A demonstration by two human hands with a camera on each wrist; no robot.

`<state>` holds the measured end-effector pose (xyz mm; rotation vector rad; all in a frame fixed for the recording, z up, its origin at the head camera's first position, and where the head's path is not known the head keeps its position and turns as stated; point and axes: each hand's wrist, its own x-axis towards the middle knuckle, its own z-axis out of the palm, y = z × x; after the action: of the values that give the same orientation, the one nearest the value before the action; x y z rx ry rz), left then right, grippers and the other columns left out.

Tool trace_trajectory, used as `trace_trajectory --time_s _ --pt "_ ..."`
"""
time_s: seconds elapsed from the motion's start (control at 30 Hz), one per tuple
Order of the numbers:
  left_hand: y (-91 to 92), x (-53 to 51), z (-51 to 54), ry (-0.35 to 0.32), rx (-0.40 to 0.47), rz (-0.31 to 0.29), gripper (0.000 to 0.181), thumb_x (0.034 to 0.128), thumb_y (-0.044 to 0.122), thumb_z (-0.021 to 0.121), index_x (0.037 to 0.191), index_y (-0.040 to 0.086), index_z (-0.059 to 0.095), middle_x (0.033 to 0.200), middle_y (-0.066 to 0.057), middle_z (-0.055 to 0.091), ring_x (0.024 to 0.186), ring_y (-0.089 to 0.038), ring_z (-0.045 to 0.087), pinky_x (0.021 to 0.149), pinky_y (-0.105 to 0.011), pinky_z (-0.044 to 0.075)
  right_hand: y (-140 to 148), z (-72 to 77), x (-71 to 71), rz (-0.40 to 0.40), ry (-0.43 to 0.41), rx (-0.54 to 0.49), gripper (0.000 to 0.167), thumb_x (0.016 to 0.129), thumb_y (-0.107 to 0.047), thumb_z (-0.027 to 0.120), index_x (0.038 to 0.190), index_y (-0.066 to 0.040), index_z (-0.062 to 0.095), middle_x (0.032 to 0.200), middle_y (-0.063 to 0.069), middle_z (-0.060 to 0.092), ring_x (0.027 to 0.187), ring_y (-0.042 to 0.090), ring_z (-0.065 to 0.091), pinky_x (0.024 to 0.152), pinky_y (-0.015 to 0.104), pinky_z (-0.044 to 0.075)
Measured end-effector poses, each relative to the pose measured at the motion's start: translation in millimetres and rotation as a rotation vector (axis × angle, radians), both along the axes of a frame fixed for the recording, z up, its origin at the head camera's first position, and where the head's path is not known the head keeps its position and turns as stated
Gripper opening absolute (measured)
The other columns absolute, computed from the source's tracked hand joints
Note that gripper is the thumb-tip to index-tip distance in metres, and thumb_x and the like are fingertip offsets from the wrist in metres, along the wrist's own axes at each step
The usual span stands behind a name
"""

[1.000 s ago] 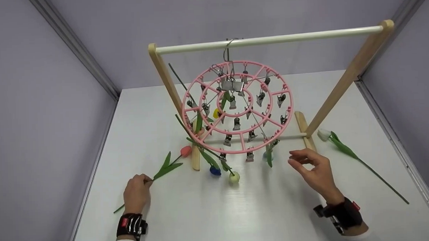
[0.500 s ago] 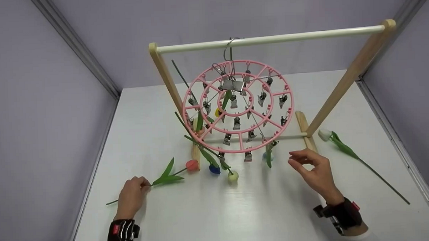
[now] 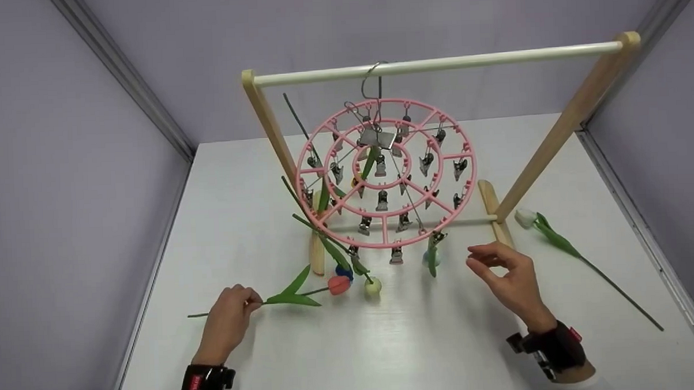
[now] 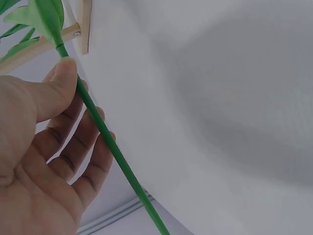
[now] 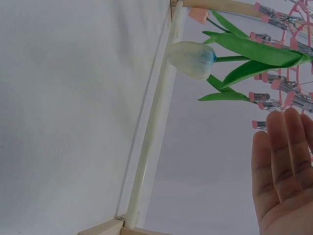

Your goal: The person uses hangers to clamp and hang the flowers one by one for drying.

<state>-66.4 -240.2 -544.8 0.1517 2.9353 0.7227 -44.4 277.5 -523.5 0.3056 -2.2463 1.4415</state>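
Observation:
My left hand [image 3: 229, 320] pinches the green stem of a red artificial tulip [image 3: 338, 286] between thumb and fingers. The stem [image 4: 120, 159] crosses the left wrist view, leaves at its upper end. In the head view the red bloom overlaps a blue tulip [image 3: 343, 271], beside a pale yellow one [image 3: 372, 285]. These hang from a pink round clip hanger [image 3: 384, 231] with several metal clips. To its right my right hand [image 3: 511, 279] hovers, holding nothing, its fingers straight in the right wrist view. A white-and-blue tulip [image 5: 192, 59] hangs near that hand.
The hanger hooks over the white bar [image 3: 481, 60] of a wooden-legged rack [image 3: 558, 135]. A white tulip [image 3: 527, 217] lies on the white table [image 3: 387, 355] at the right. More tulips hang at the hanger's left side. Pale walls enclose the table.
My left hand dipped left, then came back right with the red tulip. Its bloom moved right and down, and the stem lies flatter. The hanger turned slightly; my right hand stayed still.

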Motion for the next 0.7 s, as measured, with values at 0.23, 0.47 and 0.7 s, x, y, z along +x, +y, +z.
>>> trace_trajectory --time_s 0.23,0.47,0.7 --pt "30.5 15.1 10.7 0.081 -0.026 -0.036 0.01 0.0894 0.005 0.08 0.089 0.014 0.075 0.085 0.003 0.066 0.087 -0.012 0.059 0.076 -0.03 0.055 7 1.4 -6.4 0.051 -0.007 -0.015 0.031 0.081 0.018 0.078 0.105 0.0 0.079 0.093 0.016 0.078 0.086 -0.002 0.071 0.077 0.009 0.055" --pt "59.1 30.9 16.3 0.169 -0.054 -0.089 0.01 0.0878 0.009 0.081 0.088 0.016 0.073 0.084 0.005 0.064 0.084 -0.012 0.058 0.075 -0.027 0.054 15 2.2 -11.8 0.089 -0.025 -0.018 0.03 0.082 0.017 0.078 0.106 -0.002 0.079 0.093 0.011 0.078 0.086 -0.001 0.072 0.077 0.01 0.055" --pt "84.7 42.0 20.0 0.238 -0.066 -0.112 0.013 0.0877 0.01 0.082 0.087 0.017 0.071 0.082 0.005 0.063 0.081 -0.012 0.057 0.071 -0.024 0.051 21 5.6 -17.4 0.133 -0.01 -0.011 0.031 0.082 0.017 0.077 0.106 -0.004 0.079 0.093 0.013 0.078 0.086 0.001 0.072 0.077 0.01 0.055"
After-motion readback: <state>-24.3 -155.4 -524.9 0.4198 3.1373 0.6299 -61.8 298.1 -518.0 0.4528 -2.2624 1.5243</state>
